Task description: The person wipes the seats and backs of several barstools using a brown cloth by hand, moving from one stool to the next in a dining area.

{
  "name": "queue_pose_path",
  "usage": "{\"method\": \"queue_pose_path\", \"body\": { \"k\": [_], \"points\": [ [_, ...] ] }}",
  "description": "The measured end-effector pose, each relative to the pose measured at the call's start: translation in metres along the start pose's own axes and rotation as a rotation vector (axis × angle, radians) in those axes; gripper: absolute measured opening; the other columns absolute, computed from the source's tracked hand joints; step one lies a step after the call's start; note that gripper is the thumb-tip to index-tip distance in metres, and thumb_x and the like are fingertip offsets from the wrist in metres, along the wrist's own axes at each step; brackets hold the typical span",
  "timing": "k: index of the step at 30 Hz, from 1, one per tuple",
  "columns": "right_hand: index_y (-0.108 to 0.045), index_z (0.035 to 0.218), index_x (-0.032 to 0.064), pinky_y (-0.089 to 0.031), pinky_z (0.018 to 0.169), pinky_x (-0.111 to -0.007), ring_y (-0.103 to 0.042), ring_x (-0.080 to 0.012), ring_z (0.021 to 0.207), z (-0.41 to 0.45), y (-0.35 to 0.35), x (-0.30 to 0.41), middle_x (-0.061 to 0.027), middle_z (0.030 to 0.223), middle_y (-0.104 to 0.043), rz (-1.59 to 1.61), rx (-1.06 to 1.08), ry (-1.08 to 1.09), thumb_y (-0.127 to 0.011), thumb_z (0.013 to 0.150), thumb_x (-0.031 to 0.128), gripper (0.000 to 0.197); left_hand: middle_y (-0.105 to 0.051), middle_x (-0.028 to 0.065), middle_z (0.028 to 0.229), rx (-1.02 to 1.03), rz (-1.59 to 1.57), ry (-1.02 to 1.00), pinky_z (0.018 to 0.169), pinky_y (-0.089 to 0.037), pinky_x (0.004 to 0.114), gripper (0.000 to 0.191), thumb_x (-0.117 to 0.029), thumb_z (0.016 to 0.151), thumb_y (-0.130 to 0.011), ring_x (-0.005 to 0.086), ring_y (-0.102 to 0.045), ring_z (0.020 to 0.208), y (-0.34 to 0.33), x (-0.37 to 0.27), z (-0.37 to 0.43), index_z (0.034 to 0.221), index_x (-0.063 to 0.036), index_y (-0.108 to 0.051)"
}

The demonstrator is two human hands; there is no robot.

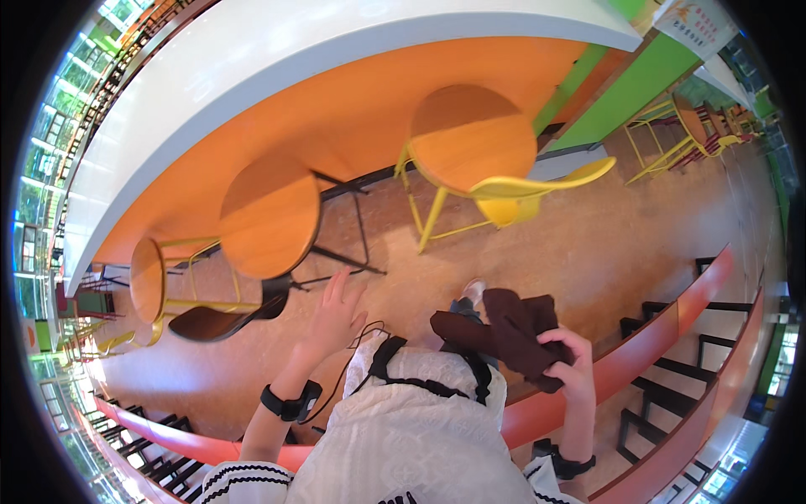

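My right hand grips a dark brown cloth, bunched and hanging to the hand's left, over my legs. My left hand is raised with its fingers apart and nothing in it, below the middle round wooden table in the picture. Each wrist wears a black strap; a thin black cable runs near the left one. One of my shoes shows just above the cloth.
Round tables stand along an orange wall under a white counter. A yellow chair and a black chair are beside them. Red benches or long tabletops on black frames lie on my near side, left and right.
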State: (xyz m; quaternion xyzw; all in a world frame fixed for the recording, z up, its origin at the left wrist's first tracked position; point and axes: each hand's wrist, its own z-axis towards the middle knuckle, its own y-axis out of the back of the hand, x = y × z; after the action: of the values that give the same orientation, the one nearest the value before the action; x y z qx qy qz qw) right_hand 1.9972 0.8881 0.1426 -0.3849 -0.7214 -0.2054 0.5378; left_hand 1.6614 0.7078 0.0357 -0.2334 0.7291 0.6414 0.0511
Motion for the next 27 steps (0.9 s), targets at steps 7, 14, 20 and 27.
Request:
{"method": "queue_pose_path", "body": {
  "k": [7, 14, 20, 27],
  "points": [
    [-0.064, 0.088, 0.0005, -0.042, 0.077, -0.025, -0.055, -0.0147, 0.085, 0.061, 0.124, 0.036, -0.0051, 0.087, -0.058, -0.296, -0.141, 0.005, -0.054, 0.055, -0.001, 0.034, -0.037, 0.0216, 0.131, -0.329, -0.363, -0.018, 0.101, -0.032, 0.042, 0.04, -0.003, 0.084, -0.053, 0.0402, -0.033, 0.124, 0.038, -0.106, 0.154, 0.122, -0.0002, -0.043],
    [-0.058, 0.097, -0.0004, -0.041, 0.083, -0.024, -0.054, -0.0152, 0.092, 0.131, 0.212, 0.083, -0.0053, 0.095, -0.056, -0.167, -0.397, 0.092, -0.051, 0.056, -0.003, 0.042, -0.038, 0.02, 0.129, -0.446, -0.493, -0.093, 0.101, -0.03, 0.042, 0.04, 0.002, 0.08, -0.05, 0.0392, -0.035, 0.122, 0.067, -0.149, 0.22, 0.12, -0.0004, -0.044],
    [-0.058, 0.097, -0.0009, -0.038, 0.09, -0.027, -0.053, -0.0171, 0.098, 0.208, 0.217, 0.113, -0.0068, 0.099, -0.056, -0.195, -0.361, 0.268, -0.051, 0.056, -0.003, 0.042, -0.039, 0.022, 0.127, -0.489, -0.592, -0.024, 0.096, -0.036, 0.043, 0.043, 0.003, 0.076, -0.054, 0.0402, -0.041, 0.115, 0.07, -0.179, 0.24, 0.117, 0.0009, -0.044],
    [-0.054, 0.104, -0.0005, -0.041, 0.089, -0.029, -0.054, -0.0186, 0.099, 0.32, 0.203, 0.141, -0.0076, 0.1, -0.055, -0.074, -0.051, 0.316, -0.054, 0.059, -0.001, 0.045, -0.05, 0.0226, 0.116, -0.379, -0.614, -0.089, 0.095, -0.037, 0.045, 0.021, 0.004, 0.071, -0.048, 0.042, -0.047, 0.109, 0.049, -0.171, 0.24, 0.09, 0.001, -0.055]
  ]
}}
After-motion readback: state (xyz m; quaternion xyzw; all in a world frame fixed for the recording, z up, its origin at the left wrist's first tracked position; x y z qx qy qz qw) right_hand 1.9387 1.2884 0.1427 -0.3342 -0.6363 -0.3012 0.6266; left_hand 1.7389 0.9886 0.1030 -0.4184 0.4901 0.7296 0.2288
